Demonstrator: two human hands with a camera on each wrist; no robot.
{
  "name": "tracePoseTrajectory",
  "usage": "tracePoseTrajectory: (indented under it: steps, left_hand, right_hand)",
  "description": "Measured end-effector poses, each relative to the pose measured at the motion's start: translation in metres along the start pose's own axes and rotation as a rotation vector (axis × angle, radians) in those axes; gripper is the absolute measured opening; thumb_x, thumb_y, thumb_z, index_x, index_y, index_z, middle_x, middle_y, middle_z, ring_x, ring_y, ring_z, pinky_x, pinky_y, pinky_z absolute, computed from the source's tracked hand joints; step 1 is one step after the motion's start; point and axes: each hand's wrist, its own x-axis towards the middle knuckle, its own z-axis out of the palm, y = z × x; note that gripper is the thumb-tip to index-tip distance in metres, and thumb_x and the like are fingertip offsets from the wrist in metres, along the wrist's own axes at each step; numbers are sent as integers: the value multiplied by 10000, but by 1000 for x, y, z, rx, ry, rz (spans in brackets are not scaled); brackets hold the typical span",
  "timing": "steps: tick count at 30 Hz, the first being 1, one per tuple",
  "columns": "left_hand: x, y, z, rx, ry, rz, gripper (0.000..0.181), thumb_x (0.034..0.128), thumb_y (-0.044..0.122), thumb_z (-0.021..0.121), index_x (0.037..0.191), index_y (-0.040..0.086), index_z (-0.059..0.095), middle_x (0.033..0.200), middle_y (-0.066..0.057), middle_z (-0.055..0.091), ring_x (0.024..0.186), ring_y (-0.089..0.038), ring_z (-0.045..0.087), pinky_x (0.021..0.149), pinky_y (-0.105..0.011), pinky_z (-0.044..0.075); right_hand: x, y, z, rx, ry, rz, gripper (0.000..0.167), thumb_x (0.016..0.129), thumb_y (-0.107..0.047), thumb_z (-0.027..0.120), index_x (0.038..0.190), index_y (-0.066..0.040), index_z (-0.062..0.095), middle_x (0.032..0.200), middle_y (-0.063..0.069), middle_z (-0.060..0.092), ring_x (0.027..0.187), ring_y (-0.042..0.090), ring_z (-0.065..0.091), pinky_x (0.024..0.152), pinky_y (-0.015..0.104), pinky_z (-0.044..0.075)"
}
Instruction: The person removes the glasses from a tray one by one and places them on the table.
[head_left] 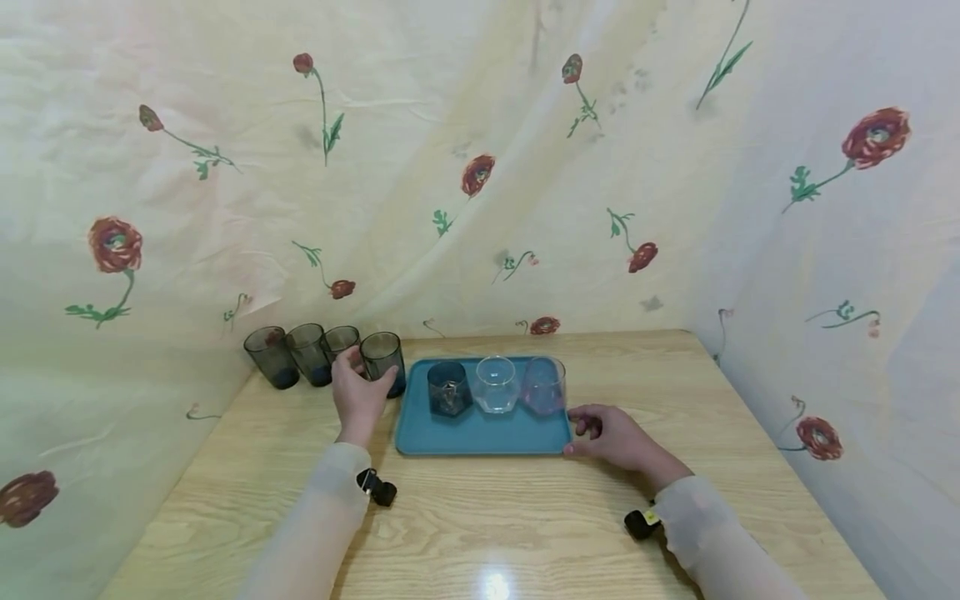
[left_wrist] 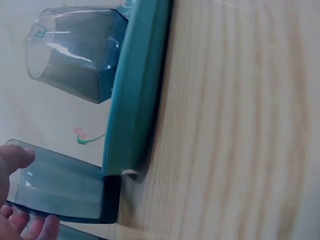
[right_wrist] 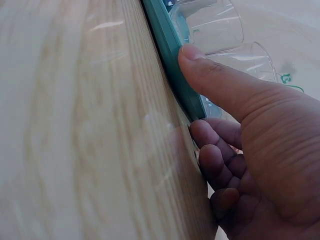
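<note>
A blue-green tray (head_left: 480, 437) lies on the table with three short glasses on it: a dark one (head_left: 449, 390), a clear one (head_left: 496, 386) and a pinkish one (head_left: 543, 387). Just left of the tray stands a tall grey glass (head_left: 383, 364); my left hand (head_left: 361, 392) grips it, thumb on one side and fingers on the other, as the left wrist view shows on the glass (left_wrist: 60, 185). My right hand (head_left: 611, 435) is at the tray's right edge. In the right wrist view its thumb rests on the rim (right_wrist: 175, 65) and its other fingers are curled by the corner.
Three more tall grey glasses stand in a row at the back left, among them the leftmost one (head_left: 273, 358) and its neighbour (head_left: 309, 355). A flower-patterned cloth (head_left: 405, 208) hangs behind the wooden table (head_left: 480, 508) and along its sides.
</note>
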Motion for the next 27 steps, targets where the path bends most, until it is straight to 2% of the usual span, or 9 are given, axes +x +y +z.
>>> tracePoseTrajectory:
  steps: [12,27]
  left_hand:
    - [4,-6,3,-73,68,-15,701,865,249,887,1434,79,513,1343,-128,512,1174,-318,567,933,-488,530]
    - [3,-14,2,-167,77,-5,625,870,208,880,1391,96,554,1297,-131,521,1161,-323,593,932,-461,552]
  right_hand:
    - [1,-1,-1,-9,3,2,709,813,-310,932,1369,22,643,989,45,646,770,211,519,645,288,453]
    - [0,-4,-1,-29,6,3,705,816,-308,930,1372,19,644,987,42,646,777,217,523,649,294,457]
